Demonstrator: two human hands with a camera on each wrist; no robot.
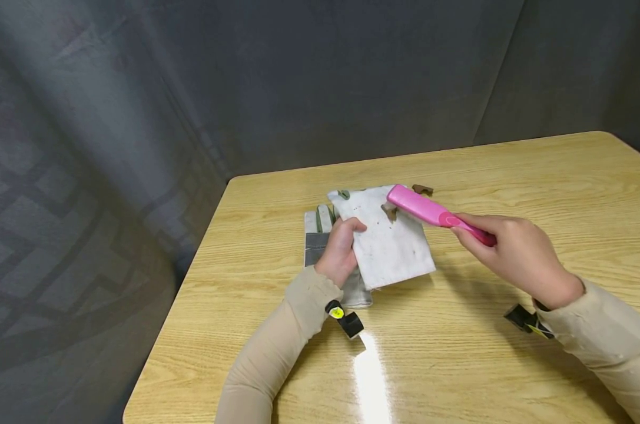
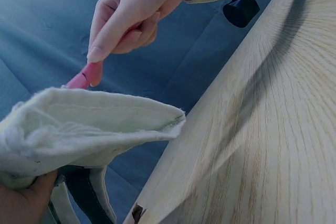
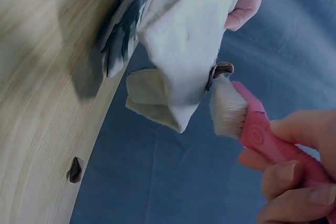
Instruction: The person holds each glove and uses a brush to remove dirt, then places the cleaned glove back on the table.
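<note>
Gripping a pink brush (image 1: 417, 207) by its handle, the right hand (image 1: 522, 254) holds the bristles at a brown scrap (image 1: 390, 212) on a white fabric glove (image 1: 393, 250); they appear to touch. The left hand (image 1: 342, 250) grasps the glove by its left side, above the wooden table (image 1: 219, 330). A second glove (image 1: 315, 244) lies beneath; a dark fragment (image 1: 423, 189) lies beyond.

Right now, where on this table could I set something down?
The table looks bare left of the glove, out to the table's left edge, and between the right grip and the far right corner. The middle is crowded: glove, held cloth, brush, left grip, brown scraps.
</note>
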